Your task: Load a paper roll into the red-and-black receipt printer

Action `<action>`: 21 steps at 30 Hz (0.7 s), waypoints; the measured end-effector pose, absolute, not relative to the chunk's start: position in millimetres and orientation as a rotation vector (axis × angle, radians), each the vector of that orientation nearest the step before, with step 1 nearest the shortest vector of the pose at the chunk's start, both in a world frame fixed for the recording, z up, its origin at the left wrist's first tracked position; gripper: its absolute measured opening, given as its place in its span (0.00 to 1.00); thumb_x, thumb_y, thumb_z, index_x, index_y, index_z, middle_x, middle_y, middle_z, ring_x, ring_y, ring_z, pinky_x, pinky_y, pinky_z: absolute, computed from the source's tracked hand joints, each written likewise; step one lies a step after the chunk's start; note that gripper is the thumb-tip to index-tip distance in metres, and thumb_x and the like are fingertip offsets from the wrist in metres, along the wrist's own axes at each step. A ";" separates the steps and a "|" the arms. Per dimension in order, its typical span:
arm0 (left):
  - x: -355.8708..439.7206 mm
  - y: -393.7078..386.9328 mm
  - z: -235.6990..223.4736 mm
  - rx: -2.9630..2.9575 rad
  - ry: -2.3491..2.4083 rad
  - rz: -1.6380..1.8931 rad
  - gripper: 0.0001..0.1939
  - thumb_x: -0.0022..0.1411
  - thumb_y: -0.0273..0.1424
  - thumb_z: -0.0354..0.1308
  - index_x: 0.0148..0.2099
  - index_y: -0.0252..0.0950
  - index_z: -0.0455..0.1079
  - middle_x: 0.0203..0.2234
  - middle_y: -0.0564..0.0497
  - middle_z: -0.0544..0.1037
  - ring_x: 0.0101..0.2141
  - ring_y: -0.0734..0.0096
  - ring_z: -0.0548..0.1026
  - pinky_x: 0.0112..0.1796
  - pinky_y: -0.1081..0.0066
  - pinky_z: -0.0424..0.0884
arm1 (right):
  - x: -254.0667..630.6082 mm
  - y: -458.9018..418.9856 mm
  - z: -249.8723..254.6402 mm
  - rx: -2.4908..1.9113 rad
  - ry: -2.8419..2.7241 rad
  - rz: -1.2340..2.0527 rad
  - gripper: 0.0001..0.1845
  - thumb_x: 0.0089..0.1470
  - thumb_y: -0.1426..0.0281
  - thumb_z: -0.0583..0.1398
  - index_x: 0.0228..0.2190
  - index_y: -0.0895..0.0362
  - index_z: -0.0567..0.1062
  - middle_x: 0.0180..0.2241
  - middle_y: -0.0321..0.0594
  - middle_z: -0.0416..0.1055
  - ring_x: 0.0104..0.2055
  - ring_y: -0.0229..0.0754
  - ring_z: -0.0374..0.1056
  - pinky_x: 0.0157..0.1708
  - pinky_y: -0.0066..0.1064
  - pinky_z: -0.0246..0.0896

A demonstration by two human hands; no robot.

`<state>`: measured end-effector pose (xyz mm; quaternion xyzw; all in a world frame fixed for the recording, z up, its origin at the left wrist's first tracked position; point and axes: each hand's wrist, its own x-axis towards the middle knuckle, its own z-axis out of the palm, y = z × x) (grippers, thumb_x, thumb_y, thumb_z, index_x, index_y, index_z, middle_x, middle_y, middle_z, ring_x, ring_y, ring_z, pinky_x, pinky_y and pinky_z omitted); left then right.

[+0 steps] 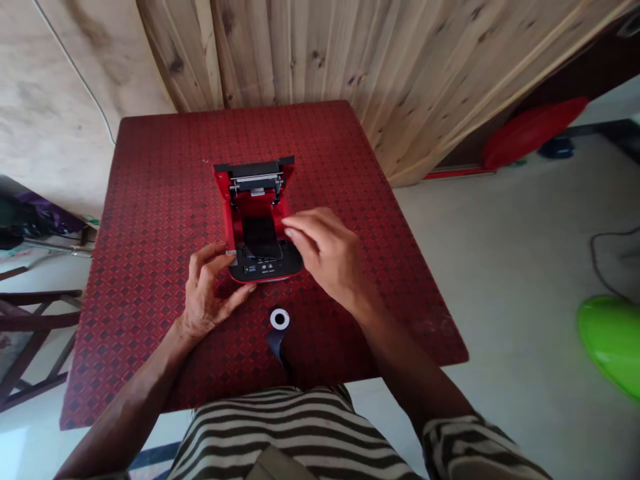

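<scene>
A small red and black label printer [265, 270] sits on the table with its lid [255, 179] tipped up at the back. A black strip [263, 237] lies in its open bay and reaches over the front panel. My left hand [205, 293] grips the printer's front left corner, fingers on the side and thumb along the front edge. At the right wall of the bay, thumb and forefinger of my right hand [327, 250] are pinched; whether something is between them is too small to make out. Nearer me lies a small roll [280, 319] with a white ring face and a dark tail.
The printer stands on a square table [165, 173] with a red patterned cover, against a wooden plank wall [320, 60]. At the left is a dark wooden chair [40, 323]. A green object [610, 343] and a red rounded object [533, 133] are on the right.
</scene>
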<state>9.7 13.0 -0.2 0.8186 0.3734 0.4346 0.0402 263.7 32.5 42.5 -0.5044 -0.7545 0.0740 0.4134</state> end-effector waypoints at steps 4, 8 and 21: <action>8.9 10.4 -6.3 2.505 1.159 1.317 0.34 0.62 0.38 0.73 0.65 0.36 0.64 0.56 0.38 0.73 0.58 0.56 0.75 0.57 0.57 0.79 | 233.0 70.4 73.4 -1.377 -2.511 0.247 0.14 0.68 0.81 0.56 0.46 0.59 0.81 0.48 0.48 0.82 0.51 0.49 0.77 0.54 0.41 0.69; 9.2 9.2 -9.4 2.499 1.170 1.300 0.34 0.65 0.39 0.71 0.67 0.39 0.63 0.57 0.39 0.73 0.57 0.58 0.76 0.55 0.58 0.81 | 206.9 96.5 83.0 -1.543 -2.786 0.343 0.17 0.68 0.80 0.54 0.51 0.64 0.79 0.50 0.54 0.82 0.50 0.50 0.79 0.47 0.37 0.70; 10.4 8.6 -10.0 2.480 1.180 1.294 0.33 0.66 0.40 0.70 0.68 0.41 0.62 0.58 0.40 0.74 0.58 0.57 0.77 0.55 0.58 0.82 | 211.6 73.2 103.4 -1.570 -2.633 0.235 0.12 0.64 0.75 0.60 0.47 0.61 0.80 0.47 0.51 0.82 0.50 0.52 0.78 0.50 0.40 0.71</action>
